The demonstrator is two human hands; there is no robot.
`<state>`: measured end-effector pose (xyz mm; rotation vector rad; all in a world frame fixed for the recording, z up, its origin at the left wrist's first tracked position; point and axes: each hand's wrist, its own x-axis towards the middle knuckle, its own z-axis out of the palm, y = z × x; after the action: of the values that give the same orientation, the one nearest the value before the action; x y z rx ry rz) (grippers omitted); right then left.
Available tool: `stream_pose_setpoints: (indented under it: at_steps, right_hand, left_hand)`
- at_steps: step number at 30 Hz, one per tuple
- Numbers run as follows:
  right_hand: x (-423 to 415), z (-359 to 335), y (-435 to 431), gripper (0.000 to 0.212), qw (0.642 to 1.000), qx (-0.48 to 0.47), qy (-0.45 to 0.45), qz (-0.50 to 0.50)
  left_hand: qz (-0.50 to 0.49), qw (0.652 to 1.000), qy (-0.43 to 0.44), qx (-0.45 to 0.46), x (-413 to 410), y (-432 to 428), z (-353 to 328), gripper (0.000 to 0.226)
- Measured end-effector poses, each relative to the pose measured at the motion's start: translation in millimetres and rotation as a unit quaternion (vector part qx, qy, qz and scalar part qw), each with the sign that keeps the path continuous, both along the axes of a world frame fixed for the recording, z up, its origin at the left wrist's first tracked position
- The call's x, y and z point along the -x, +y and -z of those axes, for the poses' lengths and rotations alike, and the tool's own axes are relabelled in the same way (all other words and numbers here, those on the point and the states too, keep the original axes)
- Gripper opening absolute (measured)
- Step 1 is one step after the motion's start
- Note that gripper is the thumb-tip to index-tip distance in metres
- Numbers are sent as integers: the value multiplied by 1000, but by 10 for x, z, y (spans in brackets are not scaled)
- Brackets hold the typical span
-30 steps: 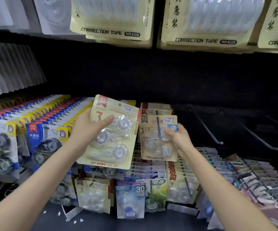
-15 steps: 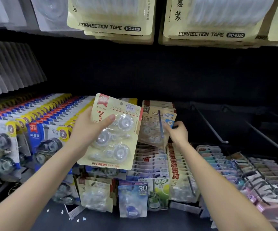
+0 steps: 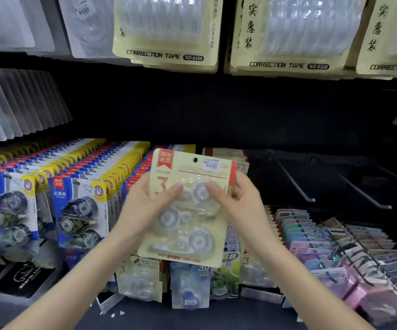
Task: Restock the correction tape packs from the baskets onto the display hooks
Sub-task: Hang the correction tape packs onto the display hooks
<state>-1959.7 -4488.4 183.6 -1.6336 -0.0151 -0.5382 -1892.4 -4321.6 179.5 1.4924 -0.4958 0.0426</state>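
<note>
**Both hands on one 3-pack, not on a hook**

Left hand (image 3: pixel 145 208) grips the left edge of the beige correction tape pack (image 3: pixel 189 225), thumb (image 3: pixel 168 191) across the front blister, fingers behind. Right hand (image 3: pixel 240 206) grips the right edge the same way. The pack is held in the air, front to camera and slightly tilted, with nothing through the hang hole at its top.

- Just behind the pack: a row of similar beige packs (image 3: pixel 226 153).
- Left of it: rows of blue-and-yellow packs (image 3: pixel 80 210).
- Right of it: bare hooks (image 3: pixel 292 179).
- Below it: mixed small packs (image 3: pixel 190 284).
- Lower right: pastel packs (image 3: pixel 323 246).
- Above it: large "CORRECTION TAPE NO-8320" cards (image 3: pixel 168 32).
</note>
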Motion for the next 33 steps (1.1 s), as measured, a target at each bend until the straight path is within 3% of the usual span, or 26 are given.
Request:
stream_pose_setpoints:
  at_steps: [3,6,8,10,16,18,22,30,33]
  right_hand:
    - [76,71,-4,43,998,-52,-2,-20]
    - [140,204,-243,50,998,-63,-7,12]
    - [152,268,-452,49,999,-29,1,44]
    - [110,298,-628,48,998,21,20,56]
    - [17,274,-813,47,995,79,54,32]
    - [17,264,-865,45,991,105,69,37]
    - [22,201,-902,44,988,121,94,23]
    - [38,155,-910,38,980,142,131,43]
    - [-6,199,-906,35,980,139,134,41]
  left_hand:
    - [22,999,-6,-45,84,-71,72,38]
    - [-45,972,-142,-182,-43,-13,185,39]
    - [-145,901,-299,-278,-228,45,233,44]
    - [-187,831,-396,-343,-448,65,265,53]
    - [-124,717,-430,-535,-870,5,332,78]
    - [-109,708,-419,-558,-920,-3,320,81]
    - [-73,732,-388,-555,-968,11,290,91]
    - [-87,714,-430,-546,-959,3,298,81]
    - [-84,721,-424,-542,-960,3,335,80]
